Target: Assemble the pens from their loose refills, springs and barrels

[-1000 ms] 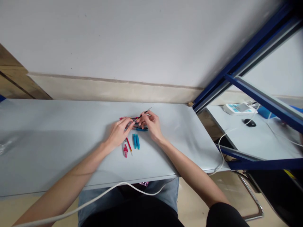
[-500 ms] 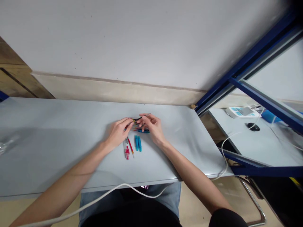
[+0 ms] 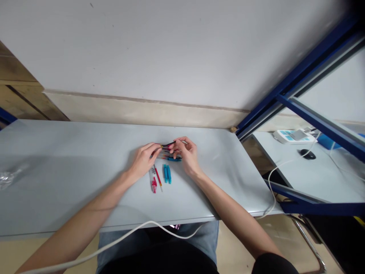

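Observation:
Over the middle of the table my left hand (image 3: pixel 146 158) and my right hand (image 3: pixel 186 155) work close together. Between their fingertips runs a thin black pen refill (image 3: pixel 170 144), its left end at my left fingers and its right end pinched by my right thumb and finger. Below it, partly hidden by my fingers, lie several slender pen parts (image 3: pixel 164 155) and a blue piece (image 3: pixel 173 159). Closer to me are two blue pen barrels (image 3: pixel 167 174), side by side. To their left rest a red refill (image 3: pixel 158 179) and a clear-and-red pen part (image 3: pixel 154 185).
A crumpled clear plastic bag (image 3: pixel 8 179) lies at the table's (image 3: pixel 85 152) far left. A white cable (image 3: pixel 151 223) crosses in front of me. Blue metal framing (image 3: pixel 319 118) borders the right side; beyond it are a black mouse (image 3: pixel 308 154) and a white device (image 3: pixel 293 136).
My right hand has shifted slightly right, with the black refill between my hands. My left hand stays nearly in place. The loose pen parts have not moved on the table.

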Tool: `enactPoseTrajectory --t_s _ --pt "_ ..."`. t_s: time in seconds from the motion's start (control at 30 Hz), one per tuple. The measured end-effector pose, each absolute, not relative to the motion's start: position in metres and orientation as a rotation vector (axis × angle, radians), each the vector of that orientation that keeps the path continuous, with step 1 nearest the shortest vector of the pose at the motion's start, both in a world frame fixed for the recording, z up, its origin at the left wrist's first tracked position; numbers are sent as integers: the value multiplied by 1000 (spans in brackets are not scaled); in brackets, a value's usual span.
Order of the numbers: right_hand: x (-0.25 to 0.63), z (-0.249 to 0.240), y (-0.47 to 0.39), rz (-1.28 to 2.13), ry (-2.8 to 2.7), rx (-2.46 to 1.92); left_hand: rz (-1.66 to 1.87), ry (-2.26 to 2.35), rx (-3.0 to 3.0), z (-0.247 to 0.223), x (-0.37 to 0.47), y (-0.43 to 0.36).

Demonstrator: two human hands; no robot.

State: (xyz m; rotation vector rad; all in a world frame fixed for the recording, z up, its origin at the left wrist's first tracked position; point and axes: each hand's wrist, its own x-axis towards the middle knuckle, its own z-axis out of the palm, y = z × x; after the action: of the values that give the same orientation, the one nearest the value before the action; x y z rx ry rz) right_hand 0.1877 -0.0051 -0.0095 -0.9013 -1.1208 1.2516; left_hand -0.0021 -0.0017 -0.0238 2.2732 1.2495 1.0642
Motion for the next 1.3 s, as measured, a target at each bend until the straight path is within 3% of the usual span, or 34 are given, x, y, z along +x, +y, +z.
enactPoseTrajectory --t_s 0.33,0.77,1.1,1.3 --pt "182 -9 -12 1283 -1317 -950 1164 1125 2298 -24 -3 -5" --pt "182 -9 -12 1304 -1406 -979 913 1290 2460 -24 -6 -8" --pt "179 -20 -11 1305 -1271 -964 961 1283 2454 -27 -8 -5" --pt "181 -22 -11 1110 -1413 -1026 939 1133 2463 -26 -8 -4"
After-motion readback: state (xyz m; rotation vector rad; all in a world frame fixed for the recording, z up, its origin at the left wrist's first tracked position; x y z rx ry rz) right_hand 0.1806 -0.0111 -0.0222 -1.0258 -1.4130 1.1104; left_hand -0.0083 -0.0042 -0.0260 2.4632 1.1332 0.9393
